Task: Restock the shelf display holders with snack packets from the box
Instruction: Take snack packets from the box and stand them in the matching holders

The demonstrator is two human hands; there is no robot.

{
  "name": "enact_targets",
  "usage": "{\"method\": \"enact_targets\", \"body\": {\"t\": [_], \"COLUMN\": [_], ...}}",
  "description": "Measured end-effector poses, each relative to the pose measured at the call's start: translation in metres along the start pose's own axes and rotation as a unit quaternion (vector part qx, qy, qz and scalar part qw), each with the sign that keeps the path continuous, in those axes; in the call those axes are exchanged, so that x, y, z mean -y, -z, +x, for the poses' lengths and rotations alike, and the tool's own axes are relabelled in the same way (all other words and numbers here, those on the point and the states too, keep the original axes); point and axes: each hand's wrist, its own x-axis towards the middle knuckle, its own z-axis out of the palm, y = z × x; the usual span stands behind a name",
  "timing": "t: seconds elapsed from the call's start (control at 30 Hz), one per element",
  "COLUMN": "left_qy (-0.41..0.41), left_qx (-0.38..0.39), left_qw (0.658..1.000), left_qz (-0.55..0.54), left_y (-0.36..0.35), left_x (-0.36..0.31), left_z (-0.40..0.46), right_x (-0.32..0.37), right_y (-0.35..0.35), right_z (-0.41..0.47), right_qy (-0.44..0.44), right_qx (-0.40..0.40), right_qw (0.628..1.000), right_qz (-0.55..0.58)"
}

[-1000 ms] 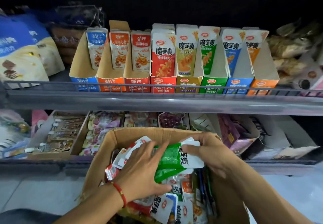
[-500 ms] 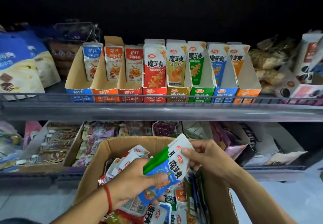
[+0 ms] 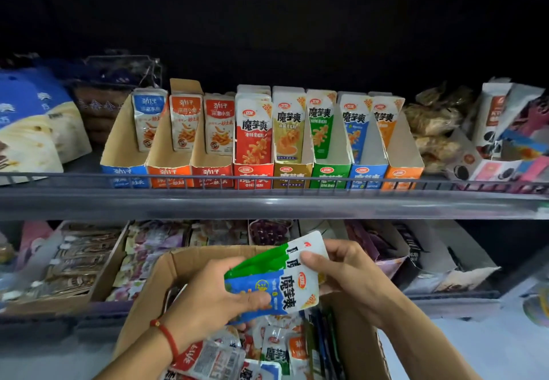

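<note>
Head view, looking down over an open cardboard box point(image 3: 166, 272) and up at the shelf rail point(image 3: 267, 198). Left hand point(image 3: 208, 299) clamped round a small stack of packets point(image 3: 276, 281), thumb across the blue one on top, a green one fanned out just behind. Right hand point(image 3: 347, 272) pinching the upper white corner of that same stack, fingers curled behind. Stack hovering above the box's open mouth, more loose packets point(image 3: 267, 353) heaped inside below.

Up on the shelf, a row of display holders hard against the front rail: green holder point(image 3: 329, 174) and blue holder point(image 3: 367, 174) side by side toward the right end, red holder point(image 3: 252, 174) mid-row. Plenty of bare cardboard showing in the three left-hand holders point(image 3: 169, 154) too.

Risk from here, judged rather than seen: two colours gripped together, so easy to drop both into one holder and mix flavours. Slick foil, grip only at the edges, so a slip straight back into the box looks likely during the lift. Narrow slots and upright packets already standing in them; a careless push could tip those forward over the rail. Rail itself a snag point for a low-carried stack.
</note>
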Motion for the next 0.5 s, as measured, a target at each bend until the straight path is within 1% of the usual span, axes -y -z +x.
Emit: {"method": "enact_targets", "body": {"t": [0.07,0.13,0.2,0.27,0.33,0.4,0.5], "left_qy": [-0.042,-0.073,-0.075,-0.068,-0.069,-0.074,-0.089], "left_qx": [-0.031,-0.063,-0.061,-0.054,-0.071,-0.084,-0.109], "left_qw": [0.998,0.992,0.993,0.994,0.993,0.992,0.988], "left_qz": [0.039,0.082,0.075,0.06,0.065,0.058,0.066], "left_y": [0.003,0.005,0.003,0.0,-0.002,-0.001,0.005], "left_x": [-0.006,-0.013,-0.017,-0.018,-0.022,-0.028,-0.04], "left_z": [0.002,0.001,0.001,0.002,0.003,0.003,0.003], "right_x": [0.007,0.014,0.019,0.025,0.031,0.037,0.06], "right_y": [0.006,0.012,0.014,0.009,0.004,0.006,0.018], "right_z": [-0.001,-0.003,-0.004,-0.005,-0.005,-0.004,0.0], "right_qy": [-0.014,-0.01,0.007,0.023,0.05,0.079,0.115], "right_qx": [-0.014,-0.052,-0.078,-0.064,-0.044,-0.039,-0.087], "right_qw": [1.0,0.999,0.995,0.995,0.995,0.991,0.979], "right_qz": [0.024,-0.004,-0.066,-0.075,-0.078,-0.1,-0.142]}}
